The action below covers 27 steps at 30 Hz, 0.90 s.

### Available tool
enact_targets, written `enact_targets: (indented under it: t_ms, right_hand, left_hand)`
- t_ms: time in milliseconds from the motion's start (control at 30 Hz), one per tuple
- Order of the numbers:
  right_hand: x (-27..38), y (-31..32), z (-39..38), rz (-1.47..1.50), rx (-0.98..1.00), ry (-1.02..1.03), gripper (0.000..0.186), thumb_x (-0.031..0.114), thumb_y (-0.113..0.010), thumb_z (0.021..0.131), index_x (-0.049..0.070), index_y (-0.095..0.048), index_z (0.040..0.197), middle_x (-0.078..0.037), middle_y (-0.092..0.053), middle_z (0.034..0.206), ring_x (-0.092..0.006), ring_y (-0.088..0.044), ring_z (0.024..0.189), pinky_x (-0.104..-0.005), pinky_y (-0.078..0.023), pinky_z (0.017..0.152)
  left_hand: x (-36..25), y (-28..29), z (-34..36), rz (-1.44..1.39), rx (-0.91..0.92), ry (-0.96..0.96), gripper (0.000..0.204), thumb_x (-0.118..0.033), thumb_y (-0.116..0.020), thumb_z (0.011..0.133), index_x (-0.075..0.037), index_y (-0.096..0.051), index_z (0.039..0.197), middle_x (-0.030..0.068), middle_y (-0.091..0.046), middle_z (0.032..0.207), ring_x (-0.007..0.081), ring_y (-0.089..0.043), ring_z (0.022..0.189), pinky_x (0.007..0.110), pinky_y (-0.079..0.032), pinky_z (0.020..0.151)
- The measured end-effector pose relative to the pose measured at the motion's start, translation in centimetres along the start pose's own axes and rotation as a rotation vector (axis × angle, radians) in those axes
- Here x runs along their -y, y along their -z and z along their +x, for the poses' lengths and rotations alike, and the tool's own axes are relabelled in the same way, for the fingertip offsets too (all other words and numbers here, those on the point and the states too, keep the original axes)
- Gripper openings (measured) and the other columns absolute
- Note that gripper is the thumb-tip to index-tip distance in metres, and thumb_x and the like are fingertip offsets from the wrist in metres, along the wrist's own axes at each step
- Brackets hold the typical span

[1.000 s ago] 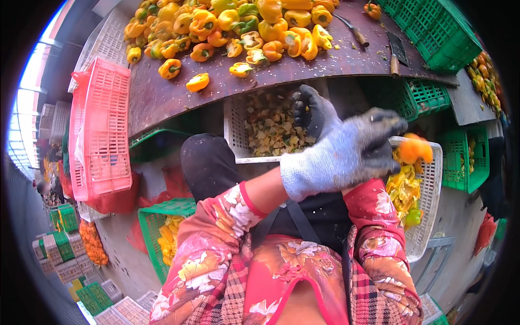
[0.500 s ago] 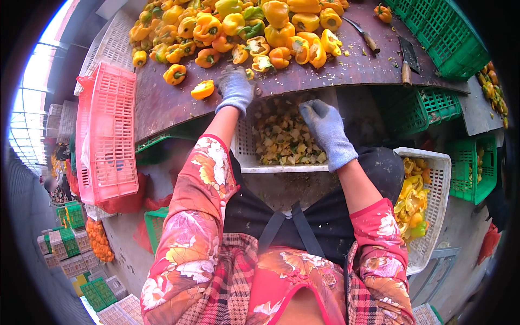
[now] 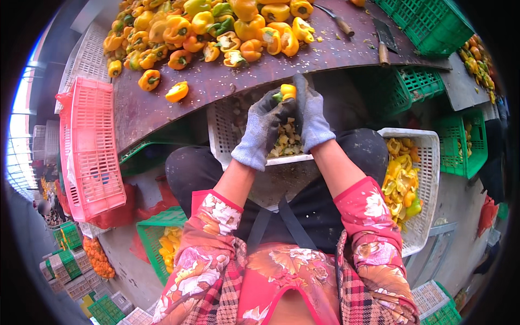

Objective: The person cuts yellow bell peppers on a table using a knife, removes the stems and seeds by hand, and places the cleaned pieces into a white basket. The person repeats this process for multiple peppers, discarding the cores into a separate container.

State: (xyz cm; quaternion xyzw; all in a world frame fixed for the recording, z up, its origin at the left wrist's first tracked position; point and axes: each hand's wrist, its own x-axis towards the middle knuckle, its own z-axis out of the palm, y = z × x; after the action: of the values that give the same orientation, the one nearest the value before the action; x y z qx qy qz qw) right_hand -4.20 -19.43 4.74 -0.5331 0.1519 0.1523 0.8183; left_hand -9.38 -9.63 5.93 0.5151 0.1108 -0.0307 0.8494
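A yellow bell pepper piece [image 3: 289, 92] with a green patch is held up between my two gloved hands, just off the table's near edge. My left hand [image 3: 262, 127], in a grey-blue glove, is closed around its left side. My right hand [image 3: 313, 116], gloved alike, is against its right side with fingers pressed together. Whether anything else is in that hand is hidden. Below them stands a white crate [image 3: 290, 160] holding pale pepper cores and scraps [image 3: 287, 142]. On the table, a cut pepper half [image 3: 176, 92] lies nearest, beside a whole orange-yellow pepper [image 3: 149, 80].
A heap of peppers [image 3: 179, 30] covers the far left of the dark red table [image 3: 216, 84]. A knife [image 3: 342, 24] and a cleaver [image 3: 384, 46] lie at right. A white crate [image 3: 428, 206] of yellow pieces is by my right knee; a pink crate [image 3: 95, 151] stands left.
My left hand has come off the table with a pepper piece and joined my right hand above the scrap crate. The right hand has moved slightly left and up. The view has shifted.
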Motion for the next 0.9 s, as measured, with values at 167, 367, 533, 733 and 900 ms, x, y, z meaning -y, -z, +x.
enact_targets:
  t_ms: [167, 367, 533, 733, 900]
  right_hand:
    - [1.2, 1.4, -0.3, 0.017, 0.006, -0.032, 0.034, 0.034, -0.060, 0.084, 0.000, -0.064, 0.088, -0.007, -0.064, 0.082, -0.0144, -0.059, 0.067, -0.0274, -0.047, 0.060]
    - [-0.6, 2.6, 1.3, -0.170, 0.216, 0.139, 0.030, 0.029, -0.054, 0.089, -0.001, -0.061, 0.092, -0.010, -0.065, 0.087, -0.0169, -0.062, 0.077, -0.0300, -0.049, 0.066]
    - [0.7, 1.1, -0.1, -0.074, 0.235, -0.064, 0.030, 0.031, -0.060, 0.086, 0.001, -0.062, 0.089, -0.008, -0.063, 0.077, -0.0171, -0.061, 0.070, -0.0290, -0.050, 0.063]
    - [0.2, 0.5, -1.0, 0.100, 0.306, -0.205, 0.019, 0.022, -0.064, 0.086, 0.006, -0.061, 0.096, -0.005, -0.062, 0.077, -0.0150, -0.061, 0.068, -0.0275, -0.051, 0.061]
    - [0.2, 0.6, -1.3, 0.058, 0.258, -0.220, 0.025, 0.027, -0.064, 0.086, 0.003, -0.063, 0.093, -0.004, -0.061, 0.077, -0.0137, -0.060, 0.066, -0.0265, -0.051, 0.060]
  left_hand:
    - [-2.2, -1.7, -0.9, 0.192, 0.123, 0.057, 0.026, -0.020, -0.064, 0.087, -0.004, -0.060, 0.107, -0.0005, -0.061, 0.091, 0.0063, -0.056, 0.079, 0.019, -0.043, 0.066]
    - [-1.5, -3.5, -2.4, 0.256, -0.008, -0.047, 0.022, -0.017, -0.068, 0.084, -0.005, -0.058, 0.099, 0.0001, -0.061, 0.091, 0.0062, -0.055, 0.078, 0.020, -0.043, 0.066]
    - [-1.9, -0.4, -3.2, -0.166, 0.121, 0.100, 0.022, -0.016, -0.063, 0.087, -0.004, -0.057, 0.105, 0.0004, -0.059, 0.088, 0.0089, -0.056, 0.075, 0.023, -0.044, 0.062]
    - [-2.3, 2.3, -3.3, -0.038, 0.315, 0.078, 0.019, -0.011, -0.059, 0.089, -0.004, -0.054, 0.105, -0.0001, -0.056, 0.091, 0.0066, -0.055, 0.077, 0.021, -0.050, 0.067]
    - [-2.8, 0.2, -3.4, -0.125, 0.080, 0.241, 0.018, -0.011, -0.068, 0.083, -0.006, -0.057, 0.096, 0.0002, -0.056, 0.083, 0.0049, -0.053, 0.063, 0.017, -0.045, 0.052]
